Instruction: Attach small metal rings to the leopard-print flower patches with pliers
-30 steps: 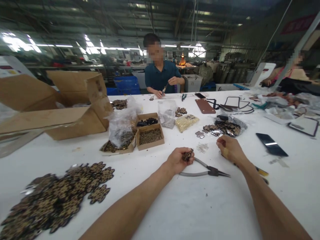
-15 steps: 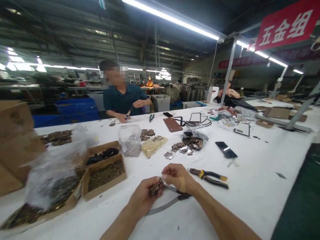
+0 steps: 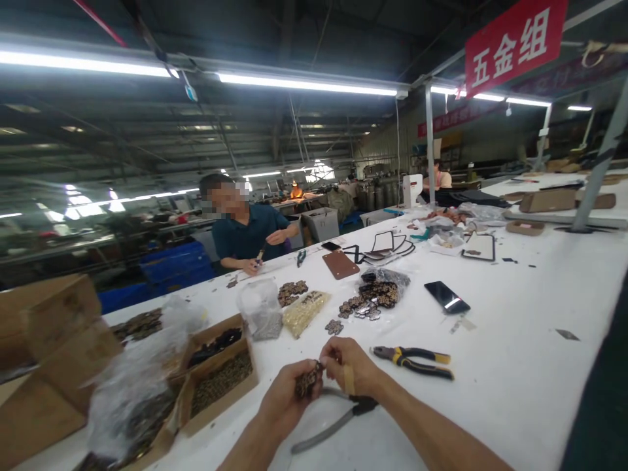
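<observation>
White table (image 3: 495,405): running beneath both grips. Left grip (image 3: 294,387): holding a dark patterned piece (image 3: 307,384) between thumb and fingers. Right grip (image 3: 352,367): sitting at that piece's edge, fingers curling narrow; whether it is pinching anything, one cannot tell. Grey-handled pliers (image 3: 328,431): lying close by both grips, nearside. Yellow-black pliers (image 3: 415,362): resting right of the right grip.

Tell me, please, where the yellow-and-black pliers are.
In the head view, the pliers lie on the white table, right of the right hand and below the dark phone.
</observation>
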Tool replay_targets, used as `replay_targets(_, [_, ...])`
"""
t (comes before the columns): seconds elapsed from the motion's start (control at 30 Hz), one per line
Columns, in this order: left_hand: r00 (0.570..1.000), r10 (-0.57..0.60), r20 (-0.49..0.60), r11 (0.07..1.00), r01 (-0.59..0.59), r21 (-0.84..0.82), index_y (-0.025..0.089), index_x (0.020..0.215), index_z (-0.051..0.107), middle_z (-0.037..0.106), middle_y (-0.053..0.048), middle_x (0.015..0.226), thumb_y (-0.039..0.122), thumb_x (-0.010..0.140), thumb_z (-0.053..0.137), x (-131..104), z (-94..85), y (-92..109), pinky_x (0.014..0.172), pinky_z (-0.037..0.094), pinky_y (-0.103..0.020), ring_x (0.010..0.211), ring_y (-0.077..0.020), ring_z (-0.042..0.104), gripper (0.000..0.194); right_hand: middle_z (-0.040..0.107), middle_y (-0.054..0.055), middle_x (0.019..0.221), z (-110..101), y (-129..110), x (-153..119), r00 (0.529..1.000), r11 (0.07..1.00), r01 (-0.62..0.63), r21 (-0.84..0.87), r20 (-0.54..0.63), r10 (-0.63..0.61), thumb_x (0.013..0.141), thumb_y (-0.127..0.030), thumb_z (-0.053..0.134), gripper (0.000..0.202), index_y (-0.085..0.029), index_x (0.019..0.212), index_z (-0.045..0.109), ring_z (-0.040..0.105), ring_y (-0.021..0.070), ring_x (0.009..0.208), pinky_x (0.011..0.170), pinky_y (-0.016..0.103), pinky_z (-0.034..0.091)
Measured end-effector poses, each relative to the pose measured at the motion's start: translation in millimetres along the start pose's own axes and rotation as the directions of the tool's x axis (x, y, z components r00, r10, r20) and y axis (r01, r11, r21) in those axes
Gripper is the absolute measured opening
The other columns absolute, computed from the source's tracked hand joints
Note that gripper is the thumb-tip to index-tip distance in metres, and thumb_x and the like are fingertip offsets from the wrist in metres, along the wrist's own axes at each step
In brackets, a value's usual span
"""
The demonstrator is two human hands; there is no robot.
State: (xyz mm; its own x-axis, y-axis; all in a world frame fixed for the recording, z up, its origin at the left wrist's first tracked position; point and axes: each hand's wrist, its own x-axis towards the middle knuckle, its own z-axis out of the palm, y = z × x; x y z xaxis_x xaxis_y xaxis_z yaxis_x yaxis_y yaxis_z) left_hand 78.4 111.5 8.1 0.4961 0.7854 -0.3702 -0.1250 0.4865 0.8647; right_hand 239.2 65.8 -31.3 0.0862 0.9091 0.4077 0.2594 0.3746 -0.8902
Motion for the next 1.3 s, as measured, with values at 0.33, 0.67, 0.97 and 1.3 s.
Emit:
replay_targets(0.33, [0.995, 0.095, 0.018, 0.993, -0.093, -0.079, 0.011, 0.07, 0.069, 0.064, -0.006, 0.068, 0.016, 0.074, 0.072, 21, -3.7, -27, 0.056, 0.05, -0.027, 0.06, -0.0148, 0.057, 0.007, 0.065, 0.001, 0.079, -11, 8, 3, 0.973, 0.89, 0.223, -0.397, 0.034, -0.228, 0.085, -0.021, 0.058, 0.006, -0.02, 0.09, 0.06, 0.057, 0.0157, 0.068, 0.062, 0.026, 0.039])
replay_targets(0.67, [0.993, 0.108, 0.048, 0.988, -0.101, -0.117, 0.011, 0.073, 0.071, 0.065, -0.004, 0.072, 0.016, 0.07, 0.077, 25, -9.0, -29, 0.058, 0.05, -0.028, 0.064, -0.0151, 0.057, 0.008, 0.063, 0.002, 0.087, -13, 12, 5, 0.947, 0.824, 0.318, -0.469, 0.114, -0.3, 0.09, -0.022, 0.05, 0.008, -0.023, 0.097, 0.054, 0.058, 0.0173, 0.075, 0.068, 0.027, 0.041])
replay_targets(0.97, [0.983, 0.124, 0.135, 0.986, -0.108, -0.124, 0.01, 0.073, 0.068, 0.064, -0.006, 0.07, 0.022, 0.075, 0.072, 26, -12.4, -41, 0.058, 0.045, -0.027, 0.062, -0.0145, 0.056, 0.013, 0.064, 0.0, 0.077, -14, 15, -4, 0.985, 0.935, 0.17, -0.31, 0.077, -0.153, 0.091, -0.019, 0.052, 0.008, -0.021, 0.09, 0.06, 0.057, 0.0142, 0.068, 0.064, 0.025, 0.043])
replay_targets(1.3, [0.984, 0.046, 0.175, 0.957, 0.006, -0.291, 0.013, 0.071, 0.061, 0.06, -0.006, 0.069, 0.023, 0.07, 0.068, 23, -25.3, -63, 0.057, 0.04, -0.028, 0.061, -0.0149, 0.055, 0.013, 0.065, 0.003, 0.074, -40, 50, -11, 0.992, 0.936, -0.093, -0.339, -0.112, 0.058, 0.087, -0.037, 0.059, 0.019, -0.019, 0.094, 0.063, 0.06, 0.0173, 0.063, 0.06, 0.028, 0.048])
